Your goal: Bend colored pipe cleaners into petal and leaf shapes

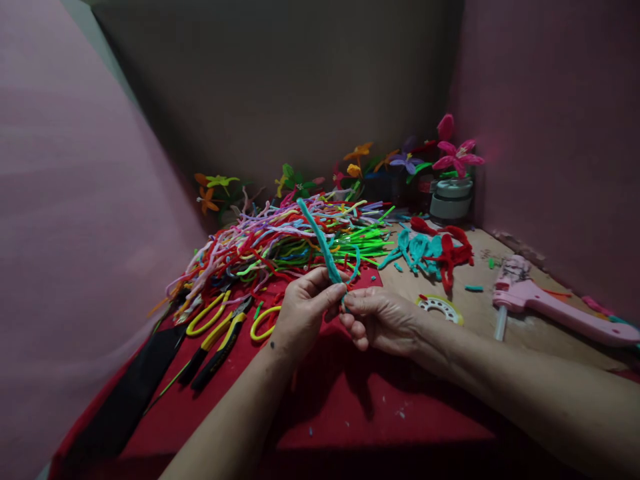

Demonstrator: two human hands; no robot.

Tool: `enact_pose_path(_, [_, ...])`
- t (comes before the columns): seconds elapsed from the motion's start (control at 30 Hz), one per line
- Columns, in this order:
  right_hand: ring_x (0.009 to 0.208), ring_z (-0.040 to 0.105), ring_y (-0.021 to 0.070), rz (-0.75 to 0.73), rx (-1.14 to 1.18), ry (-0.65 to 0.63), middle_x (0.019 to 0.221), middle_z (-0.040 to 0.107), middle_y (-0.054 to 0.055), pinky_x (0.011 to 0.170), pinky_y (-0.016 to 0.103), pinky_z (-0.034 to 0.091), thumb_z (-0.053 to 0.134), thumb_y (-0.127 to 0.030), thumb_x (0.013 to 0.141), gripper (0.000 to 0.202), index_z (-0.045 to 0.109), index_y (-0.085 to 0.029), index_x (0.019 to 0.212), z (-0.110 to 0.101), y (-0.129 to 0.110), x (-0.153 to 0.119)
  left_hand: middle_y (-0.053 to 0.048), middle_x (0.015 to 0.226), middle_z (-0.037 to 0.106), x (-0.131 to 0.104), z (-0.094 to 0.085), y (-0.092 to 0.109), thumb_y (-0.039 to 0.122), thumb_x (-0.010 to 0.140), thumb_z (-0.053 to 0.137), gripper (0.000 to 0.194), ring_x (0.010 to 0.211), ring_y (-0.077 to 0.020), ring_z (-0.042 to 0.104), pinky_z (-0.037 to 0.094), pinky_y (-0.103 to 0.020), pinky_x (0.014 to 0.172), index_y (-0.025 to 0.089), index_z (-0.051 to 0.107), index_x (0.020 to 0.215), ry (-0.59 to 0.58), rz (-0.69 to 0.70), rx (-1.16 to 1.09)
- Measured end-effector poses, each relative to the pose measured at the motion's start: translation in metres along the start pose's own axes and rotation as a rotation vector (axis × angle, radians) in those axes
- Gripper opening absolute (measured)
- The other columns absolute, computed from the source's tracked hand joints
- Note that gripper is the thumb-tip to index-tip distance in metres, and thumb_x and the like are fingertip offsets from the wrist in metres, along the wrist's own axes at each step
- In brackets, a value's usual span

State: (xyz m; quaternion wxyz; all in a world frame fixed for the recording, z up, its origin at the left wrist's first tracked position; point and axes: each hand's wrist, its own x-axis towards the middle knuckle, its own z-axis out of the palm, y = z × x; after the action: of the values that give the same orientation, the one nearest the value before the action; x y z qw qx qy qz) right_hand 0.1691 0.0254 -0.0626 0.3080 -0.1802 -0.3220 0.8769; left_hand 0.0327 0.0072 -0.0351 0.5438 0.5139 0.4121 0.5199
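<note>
A turquoise pipe cleaner [320, 237] slants up and leftward out of my hands, above the red cloth. My left hand [311, 300] pinches it near its lower part between thumb and fingers. Close beside, my right hand [375, 313] has thumb and forefinger closed on its lower end. A thinner turquoise piece curves up just right of the fingertips; whether it joins the held one I cannot tell. Behind my hands lies a big heap of many-coloured pipe cleaners [280, 233]. Looped turquoise pieces [417, 250] and red ones [453, 250] rest to the right.
Yellow-black pliers [220, 347] and yellow-handled scissors [207, 317] lie left on the red cloth [350, 420]. At right, a pink glue gun [555, 303] and a tape roll [440, 308] sit on a wooden board [480, 340]. Pipe-cleaner flowers [457, 159] stand along the back, near pink walls.
</note>
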Motion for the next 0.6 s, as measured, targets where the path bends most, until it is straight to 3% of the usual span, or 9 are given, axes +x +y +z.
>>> enact_pose_path(0.17, [0.040, 0.052, 0.0079, -0.026, -0.090, 0.008, 0.055, 0.060, 0.002, 0.041, 0.022, 0.046, 0.069, -0.019, 0.063, 0.018, 0.054, -0.010, 0.065, -0.0030, -0.0034, 0.0010, 0.006, 0.047, 0.042, 0.0008, -0.0006, 0.0012, 0.029, 0.072, 0.063, 0.021, 0.042, -0.0029, 0.035, 0.028, -0.017, 0.042, 0.014, 0.054, 0.061, 0.074, 0.040, 0.103])
enact_pose_path(0.3, [0.051, 0.060, 0.0120, -0.117, -0.199, 0.041, 0.068, 0.065, 0.007, 0.051, 0.027, 0.052, 0.069, -0.024, 0.067, 0.020, 0.059, -0.009, 0.075, -0.0045, -0.0043, 0.0025, 0.004, 0.052, 0.048, 0.0010, -0.0041, -0.0007, 0.030, 0.068, 0.067, 0.020, 0.043, -0.0039, 0.038, 0.029, -0.018, 0.044, 0.014, 0.057, 0.066, 0.089, -0.030, 0.084])
enact_pose_path(0.43, [0.041, 0.055, 0.0089, -0.125, -0.306, 0.176, 0.056, 0.062, 0.002, 0.041, 0.022, 0.047, 0.069, -0.026, 0.067, 0.019, 0.057, -0.010, 0.070, -0.0006, -0.0032, 0.0028, 0.004, 0.051, 0.047, 0.0025, -0.0032, -0.0030, 0.030, 0.064, 0.070, 0.022, 0.043, -0.0031, 0.037, 0.027, -0.018, 0.043, 0.012, 0.057, 0.062, 0.086, -0.038, 0.027])
enact_pose_path(0.6, [0.034, 0.050, 0.0072, -0.120, -0.424, 0.281, 0.049, 0.059, -0.001, 0.032, 0.017, 0.040, 0.066, -0.025, 0.068, 0.018, 0.052, -0.013, 0.062, 0.0044, -0.0015, -0.0001, 0.007, 0.044, 0.043, 0.0062, 0.0048, 0.0004, 0.029, 0.062, 0.072, 0.025, 0.039, -0.0025, 0.035, 0.026, -0.016, 0.039, 0.013, 0.053, 0.059, 0.193, -0.044, -0.072])
